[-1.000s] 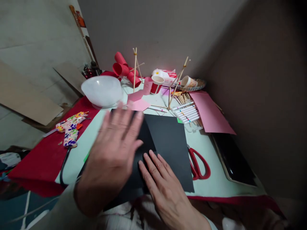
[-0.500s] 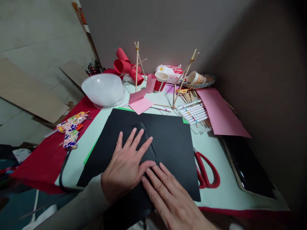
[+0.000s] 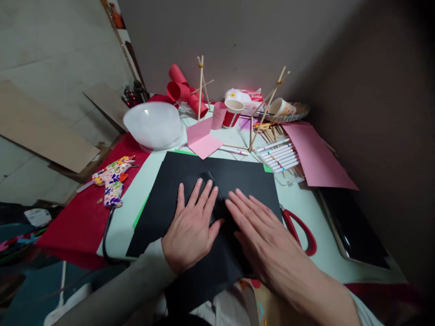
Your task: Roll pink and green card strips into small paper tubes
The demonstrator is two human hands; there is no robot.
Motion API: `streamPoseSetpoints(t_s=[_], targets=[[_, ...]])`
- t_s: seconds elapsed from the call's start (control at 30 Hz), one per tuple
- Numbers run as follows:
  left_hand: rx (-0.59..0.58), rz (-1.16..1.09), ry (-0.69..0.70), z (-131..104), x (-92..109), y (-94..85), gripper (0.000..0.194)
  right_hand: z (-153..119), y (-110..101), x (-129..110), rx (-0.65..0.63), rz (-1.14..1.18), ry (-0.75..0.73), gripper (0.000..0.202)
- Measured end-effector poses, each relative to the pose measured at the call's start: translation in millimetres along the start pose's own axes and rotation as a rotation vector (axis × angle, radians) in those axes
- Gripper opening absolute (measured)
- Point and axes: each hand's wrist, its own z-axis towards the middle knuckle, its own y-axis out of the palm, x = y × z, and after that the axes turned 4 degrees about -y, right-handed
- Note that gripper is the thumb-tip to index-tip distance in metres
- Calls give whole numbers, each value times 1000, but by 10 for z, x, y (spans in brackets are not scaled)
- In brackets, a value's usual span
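Black paper [image 3: 249,175] lies in front of me, with another black piece [image 3: 195,290] on top that hangs over the near edge and shows a slanting folded edge. Green paper [image 3: 141,211] peeks out beneath. My left hand [image 3: 190,233] rests flat on the black paper, fingers spread. Just to its right, my right hand [image 3: 260,226] lies on the paper along the fold, fingers stretched out and close together. Neither hand grips anything. Red-handled scissors [image 3: 307,233] sit beside my right hand, their blades mostly hidden.
At left lies a flowery glue gun [image 3: 113,179]; behind it stands a white bowl [image 3: 152,124]. Folded pink paper [image 3: 205,142], a paper cup [image 3: 233,113] and stick frames [image 3: 268,108] stand farther back. Markers [image 3: 280,156], a pink sheet [image 3: 317,158] and a dark glossy panel [image 3: 350,231] are at right.
My right hand has moved up and rightward along the fold, away from my left thumb. My left hand stays spread on the paper. The whole view has shifted slightly.
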Motion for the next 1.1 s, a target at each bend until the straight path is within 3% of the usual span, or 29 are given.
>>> streamPoseSetpoints(t_s=[0.13,0.23,0.4,0.5,0.6,0.73,0.83,0.93,1.1], targets=[[7,-18,36,6,-96,-20,57,117,291,2,-106,-4,-9,54],[-40,-65,88,-6,-305,-86,54,96,359,-14,-148,1,8,55],[-108,-116,25,93,-694,-337,52,246,70,10,-240,112,58,51],[-151,-118,20,283,-786,-461,39,491,-84,59,-299,237,188,32],[-165,-114,-8,529,-795,-488,30,731,-41,130,-241,286,324,31],[-156,-198,-63,837,-792,-457,48,921,166,303,-183,400,414,51],[-178,-342,-65,998,-788,-487,38,970,236,456,-140,549,435,37],[-185,-549,-55,1072,-761,-573,36,967,187,559,-80,699,436,20],[-162,-925,-213,1054,-739,-697,43,748,-136,694,29,870,400,35]])
